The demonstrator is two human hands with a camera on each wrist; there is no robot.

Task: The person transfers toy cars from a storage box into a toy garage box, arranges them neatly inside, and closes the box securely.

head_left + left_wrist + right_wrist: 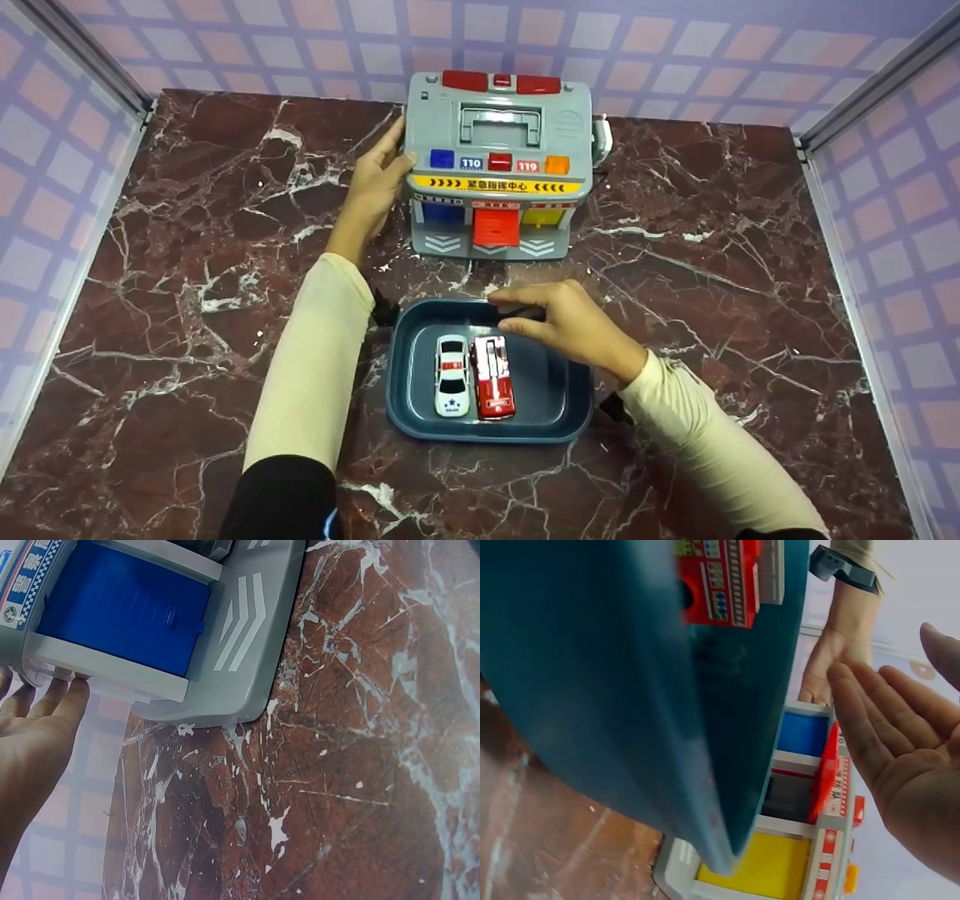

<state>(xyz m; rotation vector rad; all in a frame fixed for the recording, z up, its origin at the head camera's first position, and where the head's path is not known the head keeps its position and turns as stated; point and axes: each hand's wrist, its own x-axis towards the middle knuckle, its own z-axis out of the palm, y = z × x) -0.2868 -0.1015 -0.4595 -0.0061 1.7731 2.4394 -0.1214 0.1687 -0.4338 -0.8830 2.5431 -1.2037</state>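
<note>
A grey toy garage (499,184) is standing just beyond the tray (551,397), carrying red lamps, coloured buttons and a handle on top. Its red door (826,776) is jutting outward at the middle bay; the right wrist view is showing the dark opening (787,795) that the head view is hiding. The left wrist view is giving a close look at the blue door (124,607). Beyond the tray, the left hand (375,184) is resting fairly straight fingers against the garage's side. Above the tray's far right part, the right hand (577,322) is hovering, thumb and fingers apart. Inside the tray, a white police car (452,375) and a red fire truck (493,379) are sitting side by side. A veined dark red table (712,322) is spreading around the tray, and checked walls (637,34) are rising beyond it and on both sides.
</note>
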